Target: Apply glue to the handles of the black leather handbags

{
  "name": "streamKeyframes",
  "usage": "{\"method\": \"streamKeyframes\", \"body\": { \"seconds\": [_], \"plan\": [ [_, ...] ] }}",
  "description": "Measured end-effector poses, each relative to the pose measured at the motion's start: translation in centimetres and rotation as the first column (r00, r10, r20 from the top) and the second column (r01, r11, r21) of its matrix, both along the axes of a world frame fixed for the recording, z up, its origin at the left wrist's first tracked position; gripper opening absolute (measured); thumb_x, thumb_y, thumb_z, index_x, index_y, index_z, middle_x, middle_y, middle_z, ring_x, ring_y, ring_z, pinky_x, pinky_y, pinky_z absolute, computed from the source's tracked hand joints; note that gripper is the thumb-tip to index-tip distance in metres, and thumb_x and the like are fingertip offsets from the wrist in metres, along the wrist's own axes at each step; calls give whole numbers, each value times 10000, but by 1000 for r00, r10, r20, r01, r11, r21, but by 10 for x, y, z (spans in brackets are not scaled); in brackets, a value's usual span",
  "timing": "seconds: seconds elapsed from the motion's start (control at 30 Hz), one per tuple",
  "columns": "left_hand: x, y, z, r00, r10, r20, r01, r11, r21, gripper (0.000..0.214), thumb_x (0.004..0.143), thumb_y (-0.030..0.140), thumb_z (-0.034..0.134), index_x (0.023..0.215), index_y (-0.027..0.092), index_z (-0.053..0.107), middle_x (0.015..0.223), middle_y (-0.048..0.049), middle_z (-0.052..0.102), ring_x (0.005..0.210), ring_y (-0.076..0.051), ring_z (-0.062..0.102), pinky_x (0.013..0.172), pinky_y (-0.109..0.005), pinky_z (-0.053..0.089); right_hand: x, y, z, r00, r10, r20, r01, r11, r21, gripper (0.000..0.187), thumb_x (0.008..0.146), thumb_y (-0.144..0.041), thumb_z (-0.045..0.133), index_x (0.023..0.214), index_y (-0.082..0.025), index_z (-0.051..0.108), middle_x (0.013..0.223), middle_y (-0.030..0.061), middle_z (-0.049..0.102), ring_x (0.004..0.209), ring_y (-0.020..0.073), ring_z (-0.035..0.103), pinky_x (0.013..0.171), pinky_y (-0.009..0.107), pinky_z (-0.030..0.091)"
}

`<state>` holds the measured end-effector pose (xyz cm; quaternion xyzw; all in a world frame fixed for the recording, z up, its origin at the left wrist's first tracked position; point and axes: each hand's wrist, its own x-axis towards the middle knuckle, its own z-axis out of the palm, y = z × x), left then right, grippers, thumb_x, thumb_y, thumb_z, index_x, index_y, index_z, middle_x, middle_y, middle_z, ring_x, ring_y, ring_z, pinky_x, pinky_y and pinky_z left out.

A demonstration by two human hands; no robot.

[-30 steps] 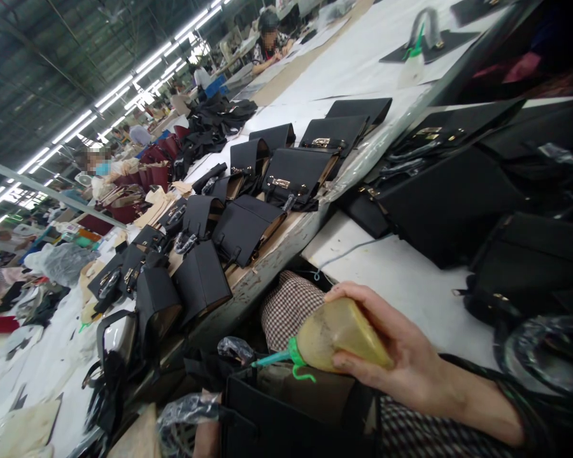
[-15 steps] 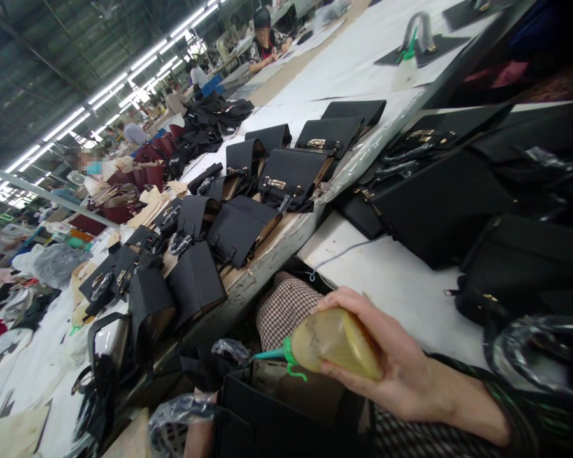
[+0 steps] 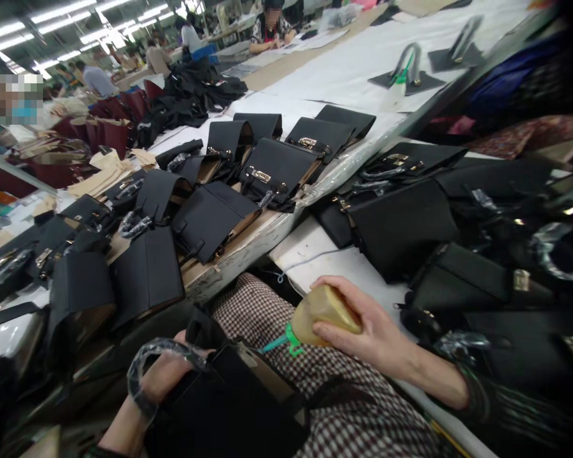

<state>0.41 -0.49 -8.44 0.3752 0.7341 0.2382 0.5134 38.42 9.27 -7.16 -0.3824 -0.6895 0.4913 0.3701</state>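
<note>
Right hand (image 3: 370, 332) holds the yellow bottle (image 3: 308, 313), nozzle (image 3: 275, 344) near the black bag (image 3: 229, 407) — over-squeezing could drip onto checked cloth (image 3: 258, 306). Left hand (image 3: 172, 367): from here, I cannot tell its grip.

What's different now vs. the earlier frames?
View tipped down, swung right. The left hand, mostly out of frame before, now shows under the wrapped handle, at the top of the black bag. Unchanged: right hand grips the yellow bottle, nozzle toward the bag.
</note>
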Motion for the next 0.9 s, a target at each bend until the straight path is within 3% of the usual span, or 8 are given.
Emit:
{"method": "streamKeyframes", "body": {
  "seconds": [0.17,0.4,0.63,0.9],
  "plan": [
    [11,8,-17,995,8,98,-3,999,-51,253,653,270,860,885,203,783,923,-63,842,1078,-347,756,1091,-459,527,-7,13,-18,994,81,68,-85,994,63,508,878,-477,797,1256,-237,557,1104,61,678,927,241,678,828,379,593],
    [4,1,-31,989,48,143,-36,996,-82,328,671,300,901,959,194,786,949,-56,843,944,-317,786,984,-440,595,-29,25,-32,984,168,57,-176,957,229,583,894,-534,789,1306,-237,503,1167,92,667,982,249,685,833,377,582],
    [10,5,-24,983,44,179,-27,995,-95,281,696,291,904,922,202,763,1017,-44,845,952,-281,786,899,-357,607,-38,29,-33,979,180,91,-199,940,279,591,912,-599,739,1284,-201,510,1143,118,670,962,259,689,818,397,586],
    [21,5,-15,979,65,192,-45,993,-108,280,696,247,891,933,188,756,1004,-35,845,897,-270,783,834,-331,610,-30,26,-28,973,198,118,-220,952,214,564,894,-584,762,1252,-213,534,1117,108,692,931,253,692,805,391,583]
  ]
}}
